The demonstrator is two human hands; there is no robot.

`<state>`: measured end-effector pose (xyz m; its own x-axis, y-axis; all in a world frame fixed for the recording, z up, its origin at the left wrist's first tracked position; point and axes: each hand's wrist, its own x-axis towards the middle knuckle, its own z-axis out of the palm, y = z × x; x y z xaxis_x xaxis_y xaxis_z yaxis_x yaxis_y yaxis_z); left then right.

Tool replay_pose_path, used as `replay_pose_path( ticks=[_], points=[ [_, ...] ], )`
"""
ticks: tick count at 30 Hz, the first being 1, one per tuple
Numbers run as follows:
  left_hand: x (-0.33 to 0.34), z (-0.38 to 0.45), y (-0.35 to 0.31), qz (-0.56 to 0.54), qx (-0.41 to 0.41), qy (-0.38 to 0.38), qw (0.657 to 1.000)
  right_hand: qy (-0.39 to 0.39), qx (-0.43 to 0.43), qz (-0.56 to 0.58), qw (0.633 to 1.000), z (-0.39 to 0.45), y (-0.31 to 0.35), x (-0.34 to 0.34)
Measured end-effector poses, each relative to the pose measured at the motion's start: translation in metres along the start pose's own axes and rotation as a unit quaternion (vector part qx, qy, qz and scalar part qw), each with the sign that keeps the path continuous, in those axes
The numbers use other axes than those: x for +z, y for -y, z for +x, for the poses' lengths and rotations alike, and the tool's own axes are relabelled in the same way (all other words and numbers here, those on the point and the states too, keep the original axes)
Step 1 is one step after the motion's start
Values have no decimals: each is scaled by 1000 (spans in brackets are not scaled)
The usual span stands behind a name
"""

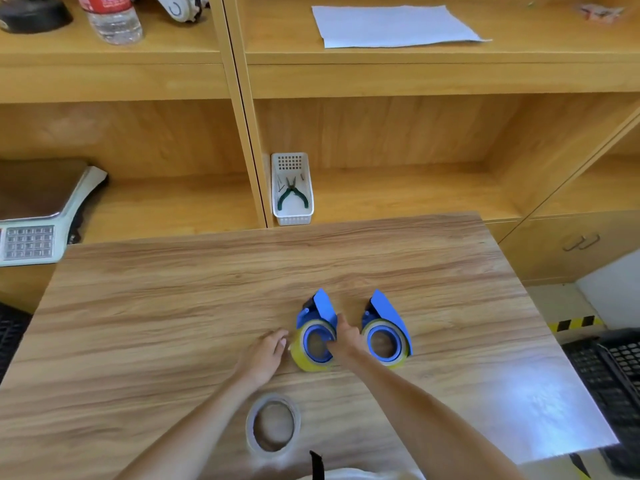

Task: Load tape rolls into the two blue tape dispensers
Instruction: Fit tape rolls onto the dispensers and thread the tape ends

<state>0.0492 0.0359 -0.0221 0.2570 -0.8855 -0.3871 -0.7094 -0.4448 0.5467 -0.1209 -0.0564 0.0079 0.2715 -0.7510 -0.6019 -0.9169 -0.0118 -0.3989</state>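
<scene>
Two blue tape dispensers stand side by side on the wooden table (173, 306). The left dispenser (320, 311) holds a yellowish tape roll (300, 358) around its blue hub. The right dispenser (386, 313) also carries a tape roll (398, 358). My right hand (346, 337) grips the left dispenser at the right side of its hub. My left hand (265, 351) rests flat on the table just left of that roll, fingers apart, fingertips near the roll. A thin, nearly used-up tape ring (273, 426) lies flat near the table's front edge.
A white basket (294, 220) with green pliers stands on the shelf behind the table. A weighing scale (34, 216) sits at the left. A paper sheet (391, 26) and a water bottle (114, 19) are on the upper shelf. Black crates (609, 375) stand on the right.
</scene>
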Motion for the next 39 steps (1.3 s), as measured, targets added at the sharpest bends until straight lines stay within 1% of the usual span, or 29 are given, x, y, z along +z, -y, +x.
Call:
replay_pose_path(
  ticks=[2,3,4,5,6,7,8,10,12,15,18,21,26,30,39],
  points=[
    [-6,1,-4,-65,-29,19,997,2,3,68,998,-2,2,-2],
    [-10,0,-8,-136,-53,38,989,-2,4,100,995,-2,3,-3],
    [-13,0,-12,-237,-74,55,967,-7,4,129,992,-1,5,-6],
    [-20,-2,-20,-339,-102,74,932,-9,5,157,988,1,8,-8],
    [-26,-3,-26,-435,-124,84,888,-9,6,190,982,3,10,-10],
    [-30,0,-28,-495,-130,95,854,-5,7,225,974,3,13,-12],
    [-34,0,-30,-537,-130,109,827,1,6,261,965,4,15,-13],
    [-42,-2,-38,-564,-81,146,809,16,4,322,947,4,19,-14],
    [-47,-2,-47,-578,-42,158,799,33,-3,361,932,3,21,-14],
    [-54,-1,-54,-581,-2,162,797,54,-20,367,928,3,18,-17],
    [-55,-1,-58,-581,9,145,801,37,-51,345,936,2,16,-25],
    [-54,-1,-67,-577,10,112,809,-6,-93,305,948,1,14,-31],
    [-49,-4,-74,-560,4,67,826,-114,-166,293,935,-4,12,-39],
    [-45,-5,-74,-536,-6,36,844,-153,-189,272,931,-5,9,-40],
    [-40,-10,-79,-500,-44,-27,864,-162,-201,274,926,-11,10,-42]
  ],
)
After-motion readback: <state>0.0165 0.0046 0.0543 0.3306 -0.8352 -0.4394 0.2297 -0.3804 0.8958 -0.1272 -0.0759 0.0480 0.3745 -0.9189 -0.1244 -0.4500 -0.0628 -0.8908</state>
